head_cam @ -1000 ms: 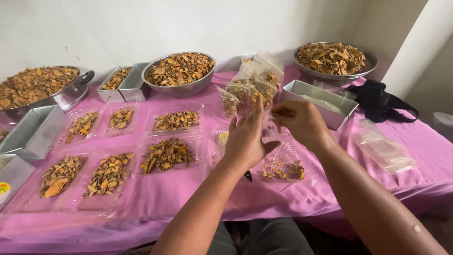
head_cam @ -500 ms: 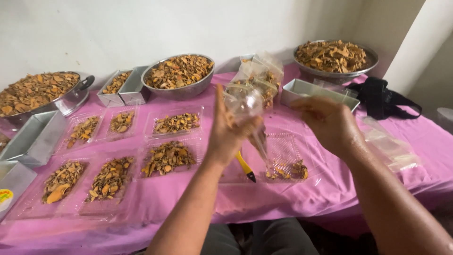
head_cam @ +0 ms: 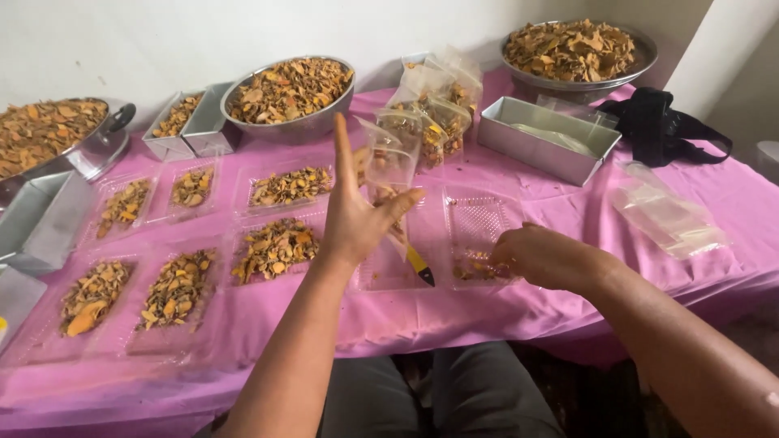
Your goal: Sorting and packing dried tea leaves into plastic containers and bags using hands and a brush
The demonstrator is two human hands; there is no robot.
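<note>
My left hand [head_cam: 357, 219] is raised over the pink table and holds a clear plastic bag [head_cam: 391, 158] upright between thumb and fingers, with the index finger pointing up. A few orange-brown dried pieces lie in the bag's bottom. My right hand [head_cam: 545, 256] is low at the near edge of a clear plastic tray [head_cam: 475, 223]. Its fingertips are bunched on the few dried pieces [head_cam: 475, 269] left in that tray. A yellow-handled tool [head_cam: 419, 265] lies between my hands on another clear tray.
Several clear trays of dried pieces [head_cam: 276, 247] cover the left of the pink tablecloth [head_cam: 568, 203]. Metal bowls [head_cam: 288, 89] [head_cam: 572, 49] and a pan [head_cam: 57, 138] hold more. Filled bags [head_cam: 438, 105], a metal box [head_cam: 544, 138], a black pouch [head_cam: 661, 122] and empty bags [head_cam: 665, 215] sit at the right.
My right hand has dropped from beside the bag down to the tray of dried pieces. My left hand stays raised with the bag, its fingers now spread wider.
</note>
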